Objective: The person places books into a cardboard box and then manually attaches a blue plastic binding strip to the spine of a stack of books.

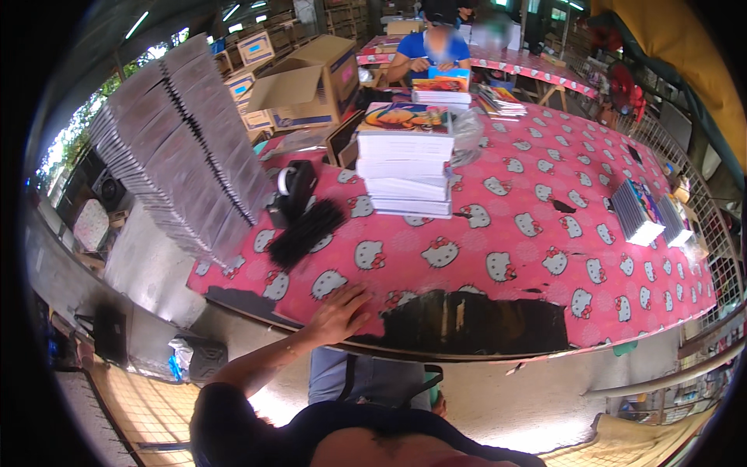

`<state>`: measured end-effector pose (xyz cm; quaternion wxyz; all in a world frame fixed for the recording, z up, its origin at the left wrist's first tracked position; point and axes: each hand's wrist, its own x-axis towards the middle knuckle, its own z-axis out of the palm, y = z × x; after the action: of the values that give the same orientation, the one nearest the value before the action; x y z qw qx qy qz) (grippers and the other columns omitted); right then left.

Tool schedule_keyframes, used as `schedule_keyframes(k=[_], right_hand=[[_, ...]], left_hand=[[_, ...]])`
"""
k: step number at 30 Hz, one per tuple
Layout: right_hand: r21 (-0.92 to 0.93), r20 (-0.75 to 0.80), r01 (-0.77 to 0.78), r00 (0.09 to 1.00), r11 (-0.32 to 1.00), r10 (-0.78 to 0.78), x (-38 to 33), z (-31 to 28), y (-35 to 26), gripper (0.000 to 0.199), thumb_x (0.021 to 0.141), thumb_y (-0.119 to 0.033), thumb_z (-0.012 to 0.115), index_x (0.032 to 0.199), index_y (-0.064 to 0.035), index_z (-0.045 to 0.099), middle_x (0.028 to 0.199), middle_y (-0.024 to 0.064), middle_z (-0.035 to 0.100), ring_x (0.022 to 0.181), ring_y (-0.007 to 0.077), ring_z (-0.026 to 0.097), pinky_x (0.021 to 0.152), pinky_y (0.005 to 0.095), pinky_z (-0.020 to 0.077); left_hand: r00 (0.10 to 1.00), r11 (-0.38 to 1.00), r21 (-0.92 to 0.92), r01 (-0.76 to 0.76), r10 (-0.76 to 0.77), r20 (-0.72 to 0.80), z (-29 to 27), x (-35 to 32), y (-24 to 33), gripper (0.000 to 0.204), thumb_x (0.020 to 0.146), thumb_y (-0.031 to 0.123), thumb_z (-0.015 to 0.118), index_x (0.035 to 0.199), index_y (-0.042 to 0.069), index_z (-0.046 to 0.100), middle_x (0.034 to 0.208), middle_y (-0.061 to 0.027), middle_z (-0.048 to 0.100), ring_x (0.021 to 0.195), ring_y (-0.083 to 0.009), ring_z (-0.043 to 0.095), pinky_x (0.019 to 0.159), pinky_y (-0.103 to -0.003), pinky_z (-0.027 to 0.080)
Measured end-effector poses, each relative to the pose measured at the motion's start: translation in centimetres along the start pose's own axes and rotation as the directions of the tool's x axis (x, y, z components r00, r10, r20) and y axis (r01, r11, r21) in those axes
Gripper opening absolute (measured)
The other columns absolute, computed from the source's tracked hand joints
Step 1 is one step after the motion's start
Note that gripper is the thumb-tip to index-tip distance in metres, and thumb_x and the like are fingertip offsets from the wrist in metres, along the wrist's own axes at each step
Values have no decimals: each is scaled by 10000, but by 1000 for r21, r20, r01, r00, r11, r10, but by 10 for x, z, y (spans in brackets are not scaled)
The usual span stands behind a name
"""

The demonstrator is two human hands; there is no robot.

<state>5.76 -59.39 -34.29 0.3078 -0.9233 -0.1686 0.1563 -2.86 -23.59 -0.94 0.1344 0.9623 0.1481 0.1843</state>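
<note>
My left hand [341,313] lies flat with fingers spread on the near edge of the table [545,311], which has a pink cloth with white cat faces. It holds nothing. A bundle of black bands [305,232] lies a little beyond it. Farther back stands a stack of white books [408,165] with a colourful cover on top. My right hand is out of sight.
A tall leaning stack of grey flat sheets [183,144] fills the left. A black tape dispenser [292,191] sits beside it. Open cardboard boxes [311,82] stand behind. Small book piles [646,212] lie at right. A person in blue [432,48] sits at the far end.
</note>
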Motion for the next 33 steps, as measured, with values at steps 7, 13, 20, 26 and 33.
schedule_keyframes(k=[7, 13, 20, 26, 33], right_hand=[[-52, 200, -48, 978, 998, 57, 26, 17, -15, 535, 923, -466, 639, 1354, -162, 554, 1129, 164, 669, 959, 354, 678, 769, 459, 558], [-112, 520, -50, 848, 992, 101, 49, 11, -28, 539, 928, -470, 637, 1362, -163, 548, 1156, 154, 666, 970, 337, 682, 782, 447, 557], [-38, 794, -101, 601, 994, 92, 64, -47, 12, 544, 934, -475, 634, 1371, -165, 542, 1187, 143, 663, 984, 316, 686, 796, 432, 556], [-160, 824, 365, 561, 917, -80, 84, -150, -86, 447, 998, -485, 524, 1236, -138, 674, 1107, 138, 713, 1153, 271, 639, 922, 364, 527], [489, 783, 182, 339, 853, -521, 46, -228, -208, 263, 989, -215, 608, 1194, -69, 687, 1173, 146, 705, 1085, 223, 678, 884, 332, 528]], left_hand=[[991, 999, 34, -12, 16, -130, 3, -7, -4, 583, 918, 354, 646, 1372, 18, 503, 1425, -287, 443, 1307, -452, 452, 1109, -495, 371], [984, 1000, 7, 2, -1, -176, 10, -14, -9, 566, 915, 380, 635, 1338, 21, 525, 1397, -272, 468, 1301, -440, 459, 1089, -499, 394], [984, 997, 75, -16, 29, -173, 12, -10, -8, 587, 921, 403, 622, 1360, 30, 508, 1402, -264, 471, 1305, -429, 462, 1095, -490, 391], [992, 988, -135, 71, -85, -95, -1, -8, -10, 572, 912, 376, 650, 1384, 88, 502, 1391, -262, 466, 1281, -450, 472, 1083, -493, 398], [847, 980, 137, 145, -51, -529, -52, 86, -97, 554, 876, 292, 685, 1355, 79, 506, 1271, -230, 508, 1142, -421, 501, 984, -492, 428]])
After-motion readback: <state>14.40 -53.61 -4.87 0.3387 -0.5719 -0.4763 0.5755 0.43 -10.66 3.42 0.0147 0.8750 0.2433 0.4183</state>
